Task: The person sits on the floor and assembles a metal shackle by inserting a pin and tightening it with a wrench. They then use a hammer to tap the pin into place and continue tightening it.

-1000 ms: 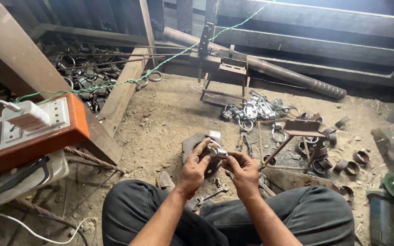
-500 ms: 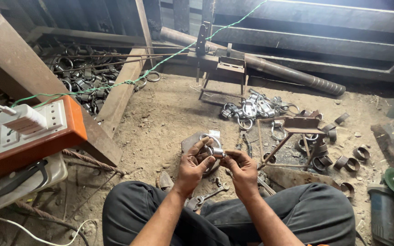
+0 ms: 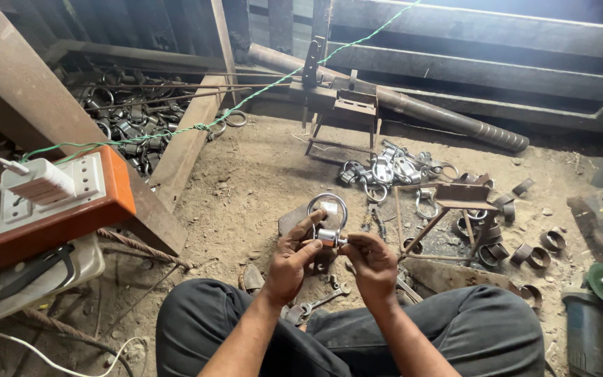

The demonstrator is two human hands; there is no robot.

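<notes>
- The left hand [image 3: 293,262] pinches the metal ring piece [image 3: 328,220] between thumb and forefinger, gripping its short shiny barrel at the bottom; the round loop stands upright above the fingertips.
- The right hand [image 3: 371,262] is closed on the same barrel from the other side, thumb and first fingers clenched about a small stub that sticks out toward it; both hands meet at the piece, held just above the lap and over the dirt floor [image 3: 259,174].
- Against the earlier frames the ring now shows full and round, raised a little higher above the knuckles, where before it lay half hidden among the fingers; the hands sit in nearly the same place.
- Under the hands lie a flat metal plate [image 3: 291,218] and, near the knees, a spanner [image 3: 312,306]; the legs are crossed in dark trousers [image 3: 483,335].
- To the right stand a small angle-iron frame [image 3: 455,202] and scattered short pipe rings [image 3: 532,255]; a heap of finished ring pieces [image 3: 389,167] lies beyond it.
- At the far right edge rests an angle grinder [image 3: 587,314] with a green disc.
- To the left an orange socket board [image 3: 50,202] carries a white plug; a green cord [image 3: 176,131] runs over a second pile of rings [image 3: 123,115]; these have not shifted.
</notes>
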